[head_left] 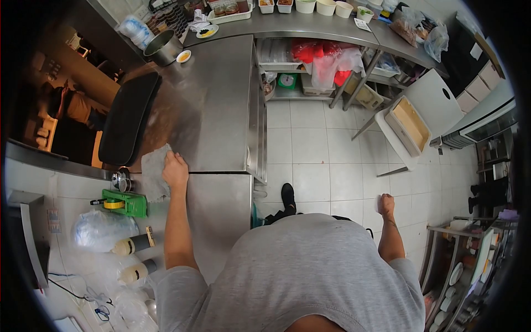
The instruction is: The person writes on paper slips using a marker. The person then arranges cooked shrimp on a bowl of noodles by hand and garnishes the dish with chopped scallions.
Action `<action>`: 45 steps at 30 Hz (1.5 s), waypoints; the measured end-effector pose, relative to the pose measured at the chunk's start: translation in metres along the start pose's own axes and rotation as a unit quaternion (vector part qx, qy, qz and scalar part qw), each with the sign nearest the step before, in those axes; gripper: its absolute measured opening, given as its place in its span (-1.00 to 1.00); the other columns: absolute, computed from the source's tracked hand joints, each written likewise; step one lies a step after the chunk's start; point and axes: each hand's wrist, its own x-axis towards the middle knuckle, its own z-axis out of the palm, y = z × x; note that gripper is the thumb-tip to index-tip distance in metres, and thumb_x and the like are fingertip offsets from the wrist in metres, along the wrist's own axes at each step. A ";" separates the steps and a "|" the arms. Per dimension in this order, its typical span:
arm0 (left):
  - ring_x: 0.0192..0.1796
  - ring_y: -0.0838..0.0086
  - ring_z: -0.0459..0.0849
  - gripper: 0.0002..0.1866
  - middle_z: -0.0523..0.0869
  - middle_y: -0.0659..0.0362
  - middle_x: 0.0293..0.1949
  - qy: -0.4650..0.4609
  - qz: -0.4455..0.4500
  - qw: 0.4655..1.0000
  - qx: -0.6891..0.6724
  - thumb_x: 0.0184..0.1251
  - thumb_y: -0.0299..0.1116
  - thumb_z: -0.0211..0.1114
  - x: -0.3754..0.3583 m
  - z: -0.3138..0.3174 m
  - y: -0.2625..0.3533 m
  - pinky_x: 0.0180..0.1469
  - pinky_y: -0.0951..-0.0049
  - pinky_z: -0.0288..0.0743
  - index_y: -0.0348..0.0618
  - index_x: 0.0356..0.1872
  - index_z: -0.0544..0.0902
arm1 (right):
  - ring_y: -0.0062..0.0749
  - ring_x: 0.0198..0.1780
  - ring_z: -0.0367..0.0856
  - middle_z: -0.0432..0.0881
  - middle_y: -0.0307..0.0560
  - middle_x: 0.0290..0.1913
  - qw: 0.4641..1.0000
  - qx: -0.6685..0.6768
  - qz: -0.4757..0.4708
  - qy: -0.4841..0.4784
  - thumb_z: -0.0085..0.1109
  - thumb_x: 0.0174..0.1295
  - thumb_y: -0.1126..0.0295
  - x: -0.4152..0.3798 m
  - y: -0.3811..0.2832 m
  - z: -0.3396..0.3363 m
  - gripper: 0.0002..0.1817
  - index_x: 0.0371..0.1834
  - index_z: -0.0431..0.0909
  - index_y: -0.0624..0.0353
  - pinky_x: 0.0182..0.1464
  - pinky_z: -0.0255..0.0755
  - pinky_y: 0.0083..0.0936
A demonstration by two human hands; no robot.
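My left hand (175, 170) is closed on a grey cloth (155, 174), pressed flat on the steel counter (221, 105). The cloth lies across the seam between two counter sections. Beside it stand a small metal call bell (121, 180) and a green tape dispenser (128, 203). A black tray (130, 119) rests just beyond, along the counter's edge. Away from the counter, my right hand (386, 205) hangs over the tiled floor in a loose fist, with nothing visible in it.
A metal pot (164, 48) and a small white dish (183, 56) stand at the far end of the counter. Squeeze bottles (134, 244) lie near my left forearm. A white chair (398, 127) holds a rectangular bin (408, 127). Shelving (442, 265) stands at my right.
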 end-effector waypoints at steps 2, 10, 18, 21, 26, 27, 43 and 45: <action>-0.35 -0.01 0.60 -0.80 0.61 -0.01 -0.37 0.009 0.000 1.000 -0.006 0.32 -0.23 0.04 -0.001 -0.001 0.001 -0.36 0.04 0.44 -0.15 -0.32 0.40 | -0.24 -0.55 0.51 0.53 0.05 -0.59 1.000 -0.004 -0.021 -0.013 -0.13 0.01 0.30 0.022 0.037 0.007 -0.69 -0.50 0.50 0.35 -0.46 0.40 -0.30; -0.38 0.01 0.62 -0.81 0.61 0.01 -0.34 0.011 0.007 1.000 0.009 0.31 -0.24 0.04 -0.001 0.003 -0.002 -0.38 0.07 0.47 -0.14 -0.30 0.40 | 0.00 -0.50 0.48 0.54 0.26 -0.54 0.996 0.030 -0.069 -0.051 -0.13 -0.05 0.39 0.013 0.070 -0.009 -0.76 -0.60 0.42 0.40 -0.36 0.37 -0.21; -0.39 0.05 0.63 -0.83 0.61 0.03 -0.33 0.029 0.020 0.999 0.030 0.30 -0.26 0.06 -0.004 0.007 -0.001 -0.39 0.10 0.51 -0.13 -0.27 0.40 | -0.04 -0.50 0.46 0.55 0.26 -0.52 0.999 -0.033 0.009 0.033 -0.13 -0.05 0.45 -0.006 0.064 -0.044 -0.81 -0.59 0.47 0.34 -0.33 0.35 -0.23; -0.40 0.06 0.64 -0.84 0.62 0.03 -0.33 0.035 0.030 0.998 0.034 0.28 -0.27 0.07 -0.004 0.005 0.000 -0.41 0.12 0.51 -0.13 -0.26 0.40 | 0.00 -0.48 0.49 0.56 0.27 -0.49 0.997 -0.063 0.014 0.047 -0.13 -0.04 0.43 -0.007 0.074 -0.054 -0.79 -0.56 0.49 0.34 -0.31 0.36 -0.21; -0.41 0.06 0.64 -0.83 0.62 0.02 -0.33 0.034 0.028 0.998 0.053 0.27 -0.28 0.08 -0.003 0.011 -0.001 -0.43 0.12 0.51 -0.13 -0.24 0.41 | -0.09 -0.52 0.48 0.54 0.20 -0.56 0.996 -0.069 -0.002 0.063 -0.13 -0.06 0.42 -0.011 0.082 -0.065 -0.78 -0.57 0.47 0.37 -0.35 0.37 -0.27; -0.40 0.05 0.64 -0.83 0.62 0.02 -0.32 0.033 0.025 0.998 0.049 0.27 -0.28 0.08 -0.004 0.009 0.001 -0.41 0.11 0.51 -0.13 -0.23 0.41 | -0.14 -0.53 0.46 0.53 0.15 -0.58 0.998 -0.037 0.002 0.060 -0.13 -0.07 0.42 -0.013 0.080 -0.066 -0.78 -0.58 0.47 0.37 -0.38 0.36 -0.29; -0.31 0.01 0.63 -0.80 0.62 -0.05 -0.27 -0.004 0.005 1.000 0.026 0.30 -0.26 0.02 -0.002 0.008 -0.001 -0.31 0.06 0.51 -0.14 -0.18 0.41 | -0.26 -0.38 0.48 0.50 0.10 -0.37 0.998 0.047 0.017 -0.050 -0.10 -0.03 0.53 0.032 0.101 -0.035 -0.63 -0.06 0.30 0.20 -0.31 0.39 -0.35; -0.32 0.01 0.63 -0.80 0.62 -0.04 -0.27 -0.002 0.002 1.000 0.029 0.30 -0.26 0.02 -0.001 0.007 0.000 -0.32 0.05 0.51 -0.14 -0.18 0.41 | -0.15 -0.30 0.53 0.52 0.21 -0.30 0.997 0.034 0.019 -0.060 -0.09 -0.05 0.53 0.035 0.086 -0.035 -0.56 0.01 0.24 0.19 -0.21 0.42 -0.31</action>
